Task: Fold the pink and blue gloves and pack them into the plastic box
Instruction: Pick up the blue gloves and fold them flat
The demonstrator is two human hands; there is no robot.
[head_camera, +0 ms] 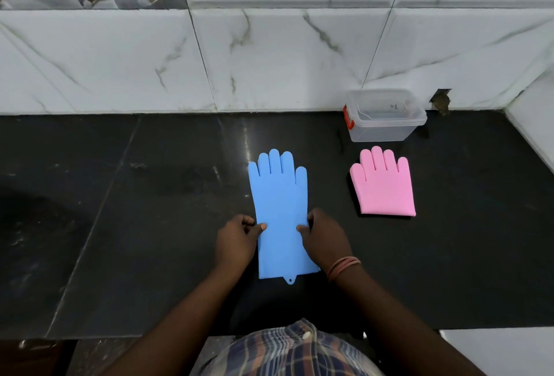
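Nearest the camera, a checked shirt [287, 351] is seen below two bare forearms reaching out over the black countertop [150, 225]. A band of cords [341, 267] is worn on the right wrist. Between the two hands the blue glove [281, 213] is laid flat, fingers pointing away, its cuff tab towards the body. Its left edge is pinched by the left hand [236, 240], thumb on top and fingers curled at the rim; the right edge is pinched in the same way by the right hand [325, 237].

The step in hand is judged to be the folding of the blue glove, which is not yet doubled over. A fold across the middle is called for next, probably cuff end brought under or over the fingers, with both edges kept level so the halves match.

Beyond and to the right of the right hand, the pink glove [383, 183] is seen apparently already folded, short and thick. Just beyond it, against the marble-tiled wall [269, 54], the plastic box [385, 116] stands uncovered, a red clasp at its left end. Nothing is seen lying between the gloves and the box.
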